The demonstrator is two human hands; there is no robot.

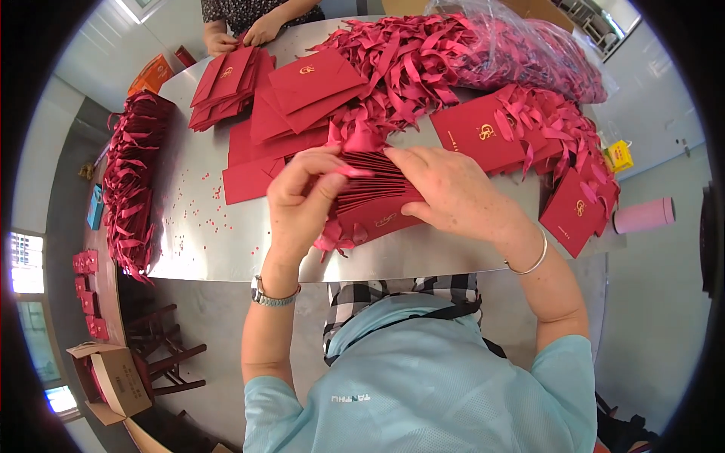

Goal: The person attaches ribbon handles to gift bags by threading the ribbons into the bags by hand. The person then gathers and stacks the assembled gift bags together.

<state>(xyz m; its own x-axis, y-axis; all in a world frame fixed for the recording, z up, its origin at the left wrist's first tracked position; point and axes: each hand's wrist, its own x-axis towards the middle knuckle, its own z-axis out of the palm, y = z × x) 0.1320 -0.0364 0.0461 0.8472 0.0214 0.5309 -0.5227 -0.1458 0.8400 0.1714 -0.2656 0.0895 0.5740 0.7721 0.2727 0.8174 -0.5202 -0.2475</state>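
A stack of red paper gift bags (377, 198) stands on edge at the near side of the metal table, its edges fanned toward me. My left hand (306, 192) pinches a pink-red ribbon (353, 172) between thumb and fingers at the stack's left. Across the stack's right end lies my right hand (445, 185), thumb in front and fingers behind, gripping it. More ribbon ends hang at the stack's lower left. Right behind my hands, flat red bags (313, 79) lie in overlapping piles with gold marks on them.
A heap of red ribbons (408, 60) spills from a clear plastic bag (529, 53) at the back. Ribboned bags stand in a long row (134, 181) at left. A co-worker's hands (249, 34) handle bags opposite. A pink cup (644, 215) lies beyond the right edge.
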